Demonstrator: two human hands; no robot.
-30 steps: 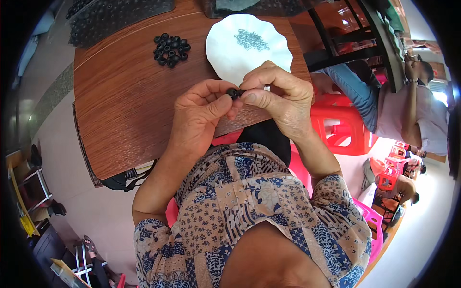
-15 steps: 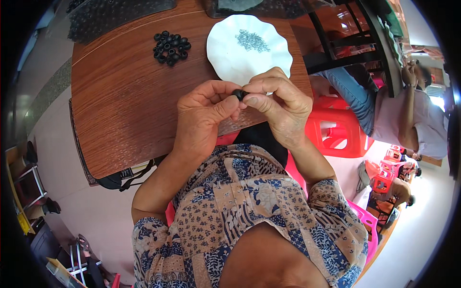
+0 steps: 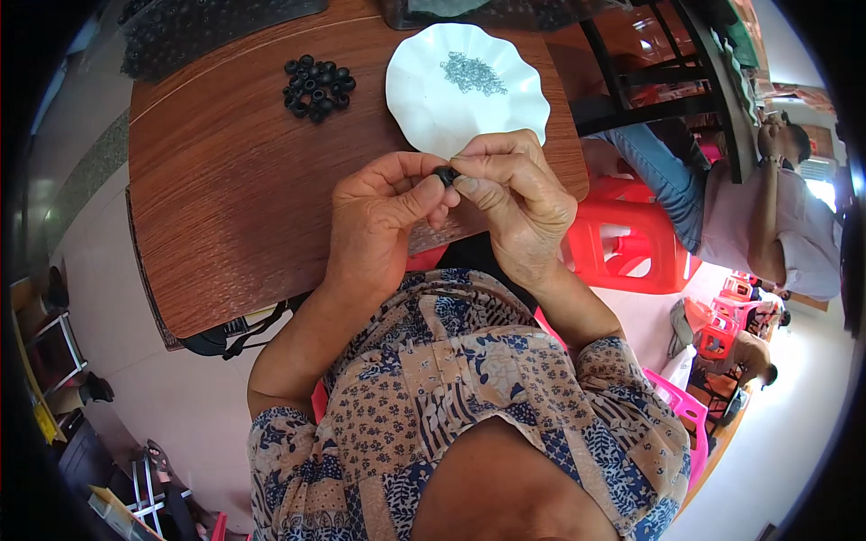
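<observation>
Left hand (image 3: 383, 212) and right hand (image 3: 514, 194), fingertips pinched together on one small black ring (image 3: 444, 174). Held above the wooden surface (image 3: 234, 198), near a white scalloped plate (image 3: 424, 108).

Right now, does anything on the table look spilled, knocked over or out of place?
Nothing stands out. The black rings sit in one tidy heap on the wooden table, the small metal bits stay inside the white dish, and both hands pinch one small black piece.

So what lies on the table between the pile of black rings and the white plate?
Nothing: in the head view only bare wood of the table separates the pile of black rings from the white plate.
</observation>
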